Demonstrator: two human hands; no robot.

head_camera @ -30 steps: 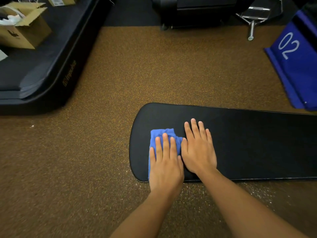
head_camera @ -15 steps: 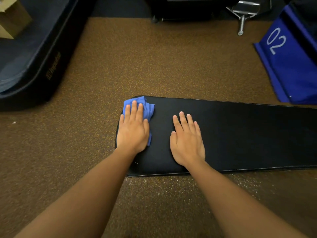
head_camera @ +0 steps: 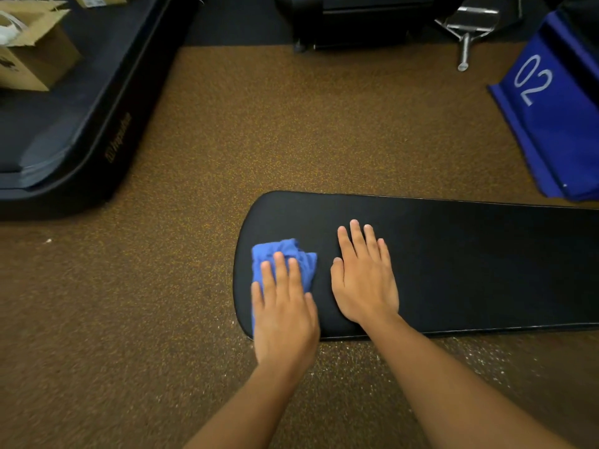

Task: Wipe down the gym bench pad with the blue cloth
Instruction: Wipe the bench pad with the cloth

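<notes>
A long black bench pad [head_camera: 470, 264] lies across the brown floor, its rounded end to the left. A crumpled blue cloth [head_camera: 285, 257] sits near that rounded end, toward the pad's near edge. My left hand [head_camera: 283, 306] presses flat on the cloth with straight fingers, covering its near part. My right hand [head_camera: 364, 280] rests flat on the bare pad just right of the cloth, fingers spread and straight.
A dark treadmill base [head_camera: 81, 124] with a cardboard box [head_camera: 32, 50] on it stands at the far left. A blue panel marked 02 [head_camera: 557, 115] leans at the far right. Black equipment [head_camera: 356, 21] and a chrome bar [head_camera: 466, 37] line the back.
My left hand has slid the cloth from the pad's far left corner back toward the near edge. The right hand stays planted on the pad.
</notes>
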